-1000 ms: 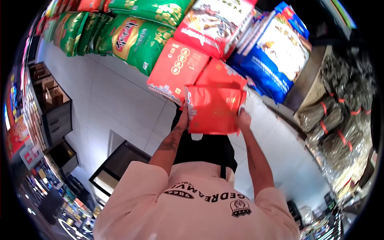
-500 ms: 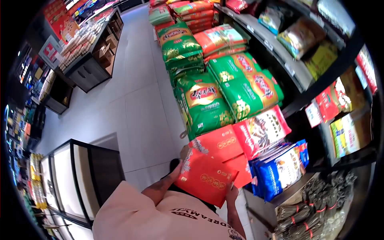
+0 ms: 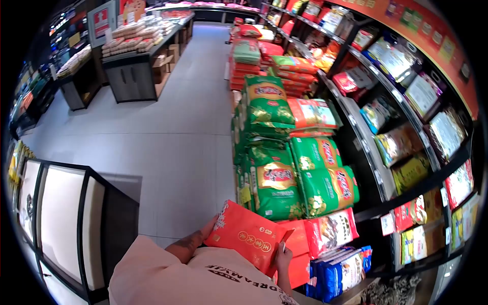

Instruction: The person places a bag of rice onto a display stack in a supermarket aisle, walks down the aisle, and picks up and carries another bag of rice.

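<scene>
A flat red rice box [image 3: 251, 235] with gold characters is held in front of my light shirt. My left hand [image 3: 209, 226] grips its left edge, with most of the fingers hidden beneath it. On the opposite end, my right hand [image 3: 283, 258] closes around the edge near a corner, thumb on top. More red boxes [image 3: 299, 235] lie just beyond my right hand. A red-and-white packet [image 3: 333, 231] rests beside them, and blue packets [image 3: 341, 272] stand nearer to me.
Green rice sacks [image 3: 276, 178] are piled along the aisle ahead. Shelves [image 3: 378, 162] of bagged goods rise on the right. A black-framed white stand [image 3: 61, 203] is at the left. Grey tiled floor [image 3: 183, 122] runs between it and the sacks, toward a display counter [image 3: 133, 79].
My view has tilted up, so more of the aisle and upper shelves shows. The red box appears tilted differently, still in both hands.
</scene>
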{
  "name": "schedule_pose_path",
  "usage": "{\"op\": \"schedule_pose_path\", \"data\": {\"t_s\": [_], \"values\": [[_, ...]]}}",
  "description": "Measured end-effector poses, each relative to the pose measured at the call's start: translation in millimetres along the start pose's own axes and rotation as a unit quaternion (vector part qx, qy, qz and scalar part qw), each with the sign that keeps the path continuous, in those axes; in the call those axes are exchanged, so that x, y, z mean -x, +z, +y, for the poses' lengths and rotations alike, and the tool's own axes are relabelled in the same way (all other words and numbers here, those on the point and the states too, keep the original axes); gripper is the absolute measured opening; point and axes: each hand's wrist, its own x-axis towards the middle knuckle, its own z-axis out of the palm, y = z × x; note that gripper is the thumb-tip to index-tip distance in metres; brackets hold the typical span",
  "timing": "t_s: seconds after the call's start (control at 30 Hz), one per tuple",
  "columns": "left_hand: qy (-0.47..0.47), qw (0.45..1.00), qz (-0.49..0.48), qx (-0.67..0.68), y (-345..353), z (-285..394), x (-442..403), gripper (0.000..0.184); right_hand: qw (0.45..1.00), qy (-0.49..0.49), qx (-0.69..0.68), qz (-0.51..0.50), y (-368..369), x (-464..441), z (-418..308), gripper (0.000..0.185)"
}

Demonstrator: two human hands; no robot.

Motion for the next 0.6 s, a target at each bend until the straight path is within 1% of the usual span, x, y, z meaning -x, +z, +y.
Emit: {"op": "schedule_pose_path", "data": {"t_s": [0.13, 0.23, 0.27, 0.37, 0.4, 0.5, 0.53, 0.6], "values": [[0.106, 0.992, 0.043, 0.044, -39, 40, 33, 0.056, 0.995, -0.066, 0.008, -0.071, 64, -33, -37, 0.050], [0.168, 0.981, 0.062, 0.076, -58, 61, 42, 0.057, 0.986, -0.092, 0.036, -0.138, 95, -55, -109, 0.046], [0.187, 0.976, 0.071, 0.084, -63, 67, 48, 0.057, 0.979, -0.086, 0.054, -0.175, 107, -71, -109, 0.041], [0.198, 0.970, 0.119, 0.079, -68, 94, 62, 0.058, 0.964, -0.088, 0.070, -0.242, 159, -112, -117, 0.038], [0.169, 0.971, 0.135, 0.099, -72, 102, 64, 0.058, 0.955, -0.075, 0.065, -0.280, 174, -126, -124, 0.037], [0.226, 0.951, 0.181, 0.107, -78, 123, 54, 0.057, 0.941, -0.124, 0.116, -0.291, 225, -166, -152, 0.036], [0.228, 0.945, 0.198, 0.123, -75, 137, 48, 0.057, 0.936, -0.128, 0.122, -0.303, 243, -184, -156, 0.034], [0.226, 0.949, 0.184, 0.117, -94, 168, 23, 0.061, 0.939, -0.169, 0.105, -0.282, 284, -226, -157, 0.034]]}}
